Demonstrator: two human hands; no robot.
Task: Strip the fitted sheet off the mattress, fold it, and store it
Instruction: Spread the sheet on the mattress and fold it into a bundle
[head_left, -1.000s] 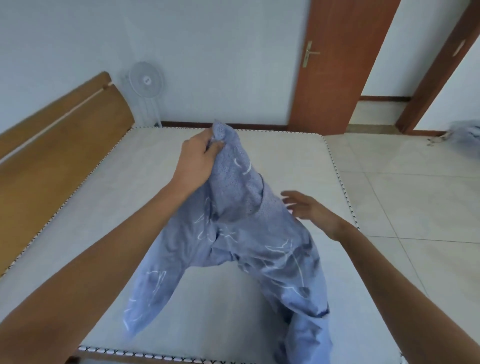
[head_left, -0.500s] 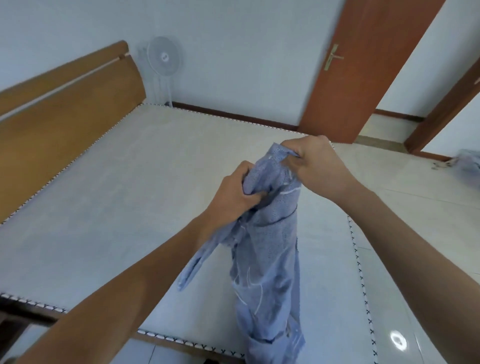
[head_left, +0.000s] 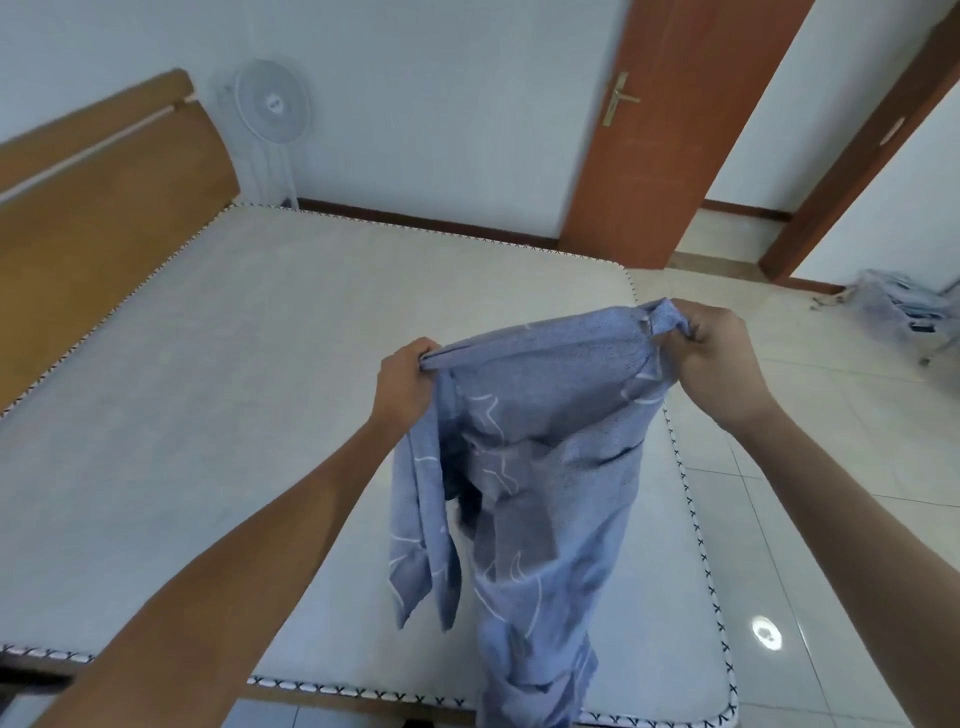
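Observation:
The blue fitted sheet (head_left: 540, 457) with a pale white pattern hangs in the air above the mattress's near right part. My left hand (head_left: 405, 384) pinches its top edge at the left. My right hand (head_left: 711, 358) grips a bunched corner at the right. The top edge runs taut between the two hands, and the rest drapes down in loose folds past the foot edge of the mattress. The bare off-white mattress (head_left: 234, 389) with black-and-white stitched piping lies below, uncovered.
A wooden headboard (head_left: 93, 208) runs along the left. A white standing fan (head_left: 272, 109) stands in the far corner. A brown door (head_left: 675, 130) is at the back right. A pile of blue cloth (head_left: 898, 301) lies on the tiled floor (head_left: 831, 493) at the far right.
My hands have drawn apart, the right one moving rightward, so the sheet's top edge is now spread wide between them instead of bunched together.

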